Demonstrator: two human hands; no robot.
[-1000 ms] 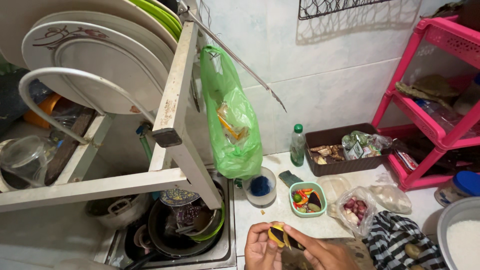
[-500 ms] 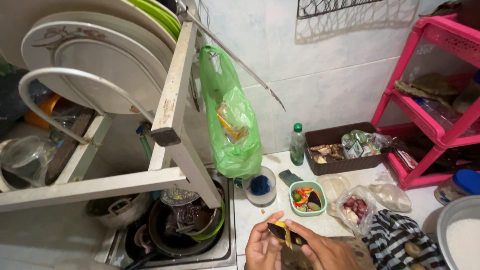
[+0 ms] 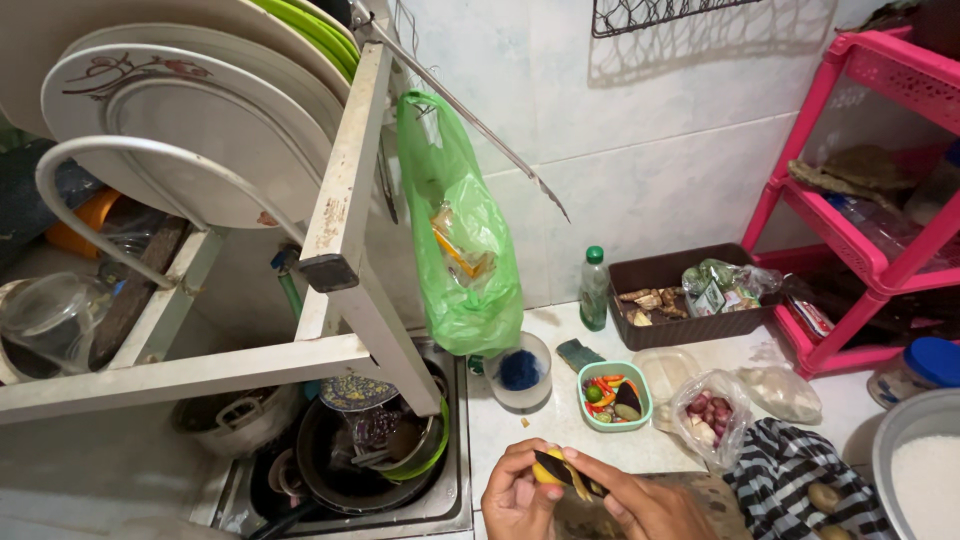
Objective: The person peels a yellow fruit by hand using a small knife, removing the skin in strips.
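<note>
- The left hand (image 3: 517,495) grasps a small yellow piece of food (image 3: 547,470) at the near edge of the white tiled surface (image 3: 560,425), just right of the sink (image 3: 440,500).
- The right hand (image 3: 640,505) is clenched on a dark knife (image 3: 566,472), whose blade lies against the yellow piece.
- Beyond the hands, mid-surface, stands a small green bowl (image 3: 613,396) of chillies and cut vegetables, with a clear cup (image 3: 520,372) holding something blue to its left.
- A clear bag of red shallots (image 3: 708,415) lies just right of the bowl; a striped cloth (image 3: 800,480) covers the near right corner.
- At the back edge, against the tiled wall (image 3: 650,170), stand a green-capped bottle (image 3: 594,290) and a brown tray (image 3: 680,300) of roots and packets.
- A green plastic bag (image 3: 465,250) hangs over the sink, which is full of pots and dishes.
- A rack with plates (image 3: 190,150) fills the upper left; a pink shelf unit (image 3: 860,200) stands at the right.
</note>
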